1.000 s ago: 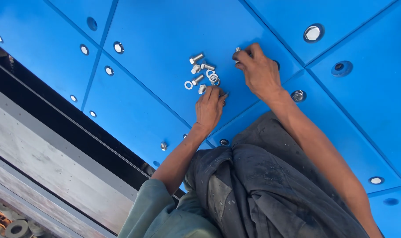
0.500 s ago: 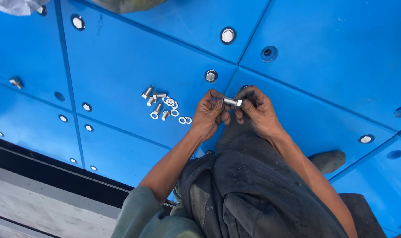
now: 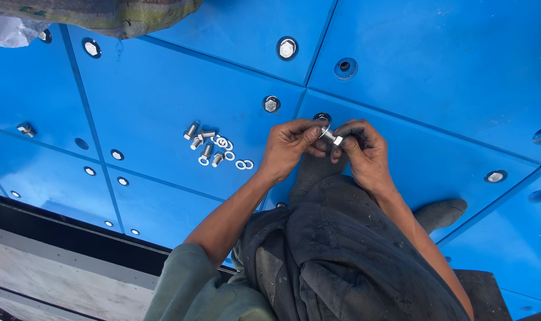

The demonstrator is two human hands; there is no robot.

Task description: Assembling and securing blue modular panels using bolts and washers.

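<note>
A silver bolt (image 3: 330, 136) with a washer on its shank is pinched between both hands above a blue panel (image 3: 163, 101). My left hand (image 3: 289, 147) grips the washer end with thumb and fingers. My right hand (image 3: 363, 150) holds the hexagonal head end. Just behind the bolt lies a dark round hole (image 3: 322, 117) in the panel. To the left of my left hand, a small pile of loose bolts (image 3: 204, 141) and washers (image 3: 234, 159) rests on the panel.
Blue panels meet at seams, with fitted bolts (image 3: 271, 104) and empty holes (image 3: 345, 66) along the edges. My knees in dark trousers (image 3: 341, 255) rest on the panels. A grey ledge (image 3: 56, 273) runs lower left. Cloth (image 3: 104, 15) lies top left.
The view has shifted a little. My hands have stayed together on the bolt, now turned so its head points to the lower right, close over the dark hole.
</note>
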